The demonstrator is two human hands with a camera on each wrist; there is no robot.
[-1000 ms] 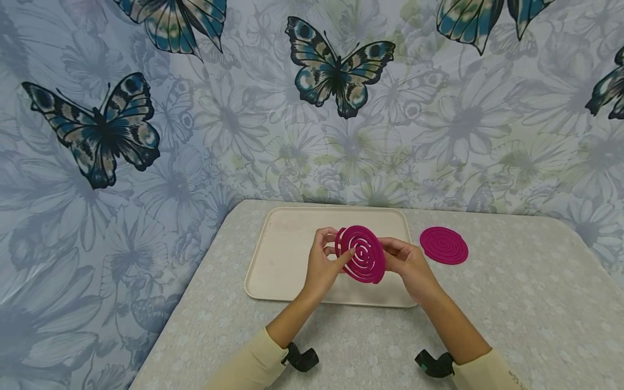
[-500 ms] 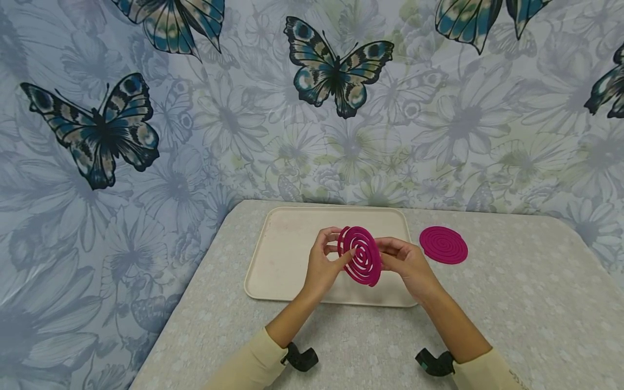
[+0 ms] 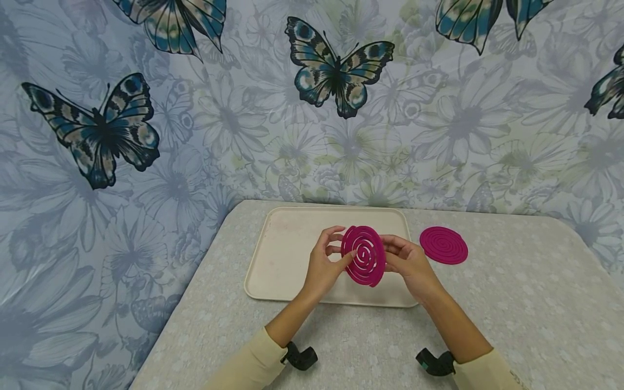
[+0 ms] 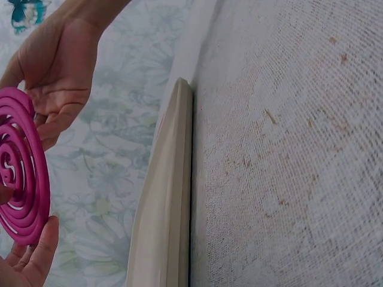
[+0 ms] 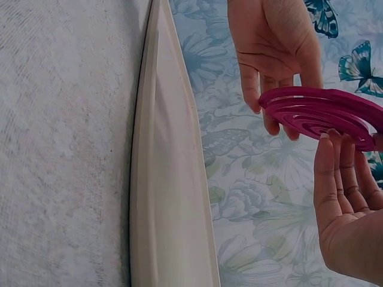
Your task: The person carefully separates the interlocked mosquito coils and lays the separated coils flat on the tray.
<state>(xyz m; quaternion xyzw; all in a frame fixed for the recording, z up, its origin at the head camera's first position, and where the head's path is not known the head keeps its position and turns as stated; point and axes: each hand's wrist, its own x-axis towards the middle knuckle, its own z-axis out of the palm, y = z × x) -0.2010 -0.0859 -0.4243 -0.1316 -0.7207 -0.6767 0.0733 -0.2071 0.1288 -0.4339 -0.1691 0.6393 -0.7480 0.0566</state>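
Observation:
A magenta spiral disc (image 3: 363,255) is held up between both hands, above the beige tray (image 3: 287,265). Light gaps show between its coils. My left hand (image 3: 325,260) grips it from the left, with the thumb on the front near the centre and the fingers behind the left edge. My right hand (image 3: 409,264) pinches its right edge between thumb and fingers. In the right wrist view, the disc (image 5: 317,113) is seen nearly edge-on, with the right fingertips (image 5: 333,139) against its underside. The left wrist view cuts off part of the disc (image 4: 40,173).
A second magenta spiral disc (image 3: 443,245) lies flat on the patterned tablecloth (image 3: 526,292), right of the tray. A butterfly-print backdrop (image 3: 234,119) rises behind the table's far edge. Black devices (image 3: 300,357) are strapped at both wrists.
The held disc has shifted slightly right. It tilted toward edge-on half a second ago and now faces the head view more. Both hands keep nearly the same places; the second disc stays still.

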